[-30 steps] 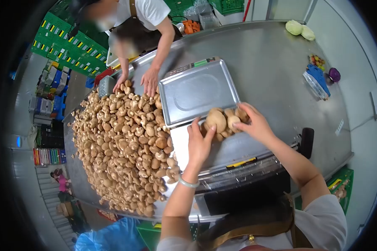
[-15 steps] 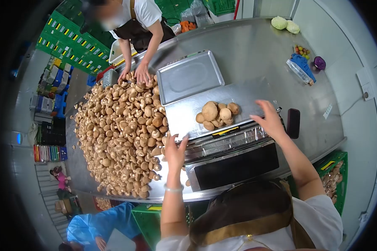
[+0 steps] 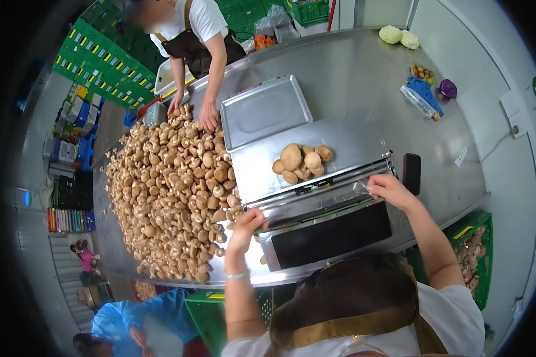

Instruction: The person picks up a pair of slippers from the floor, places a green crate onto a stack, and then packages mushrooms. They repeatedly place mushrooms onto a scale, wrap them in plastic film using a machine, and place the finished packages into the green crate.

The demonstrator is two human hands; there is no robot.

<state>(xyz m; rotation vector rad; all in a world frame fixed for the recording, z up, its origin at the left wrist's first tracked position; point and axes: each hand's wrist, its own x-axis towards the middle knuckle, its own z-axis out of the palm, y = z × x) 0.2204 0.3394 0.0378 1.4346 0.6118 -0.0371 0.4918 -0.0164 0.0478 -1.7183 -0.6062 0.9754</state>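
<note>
A small group of mushrooms [image 3: 302, 162] rests on the metal plate [image 3: 357, 140] of a wrapping machine. Clear film [image 3: 321, 202] stretches across the machine in front of them. My left hand [image 3: 245, 229] is closed at the film's left end, beside the large mushroom pile [image 3: 167, 190]. At the right end, my right hand [image 3: 390, 190] pinches the film's edge between thumb and fingers. Below the film lies the machine's black pad [image 3: 333, 235].
A metal tray [image 3: 267, 113] lies behind the machine. A co-worker's hands [image 3: 208, 116] touch the pile's far edge. A phone [image 3: 411, 174] lies right of the machine. Cabbages [image 3: 390, 34], a purple cabbage [image 3: 448, 88] and a blue cloth [image 3: 426, 95] sit farther back. Green crates [image 3: 104, 56] stand left.
Both hands have gone from spread fingers to closed on the film. My right hand has moved down toward me, and the film is now lifted. The co-worker's right-side hand has shifted slightly.
</note>
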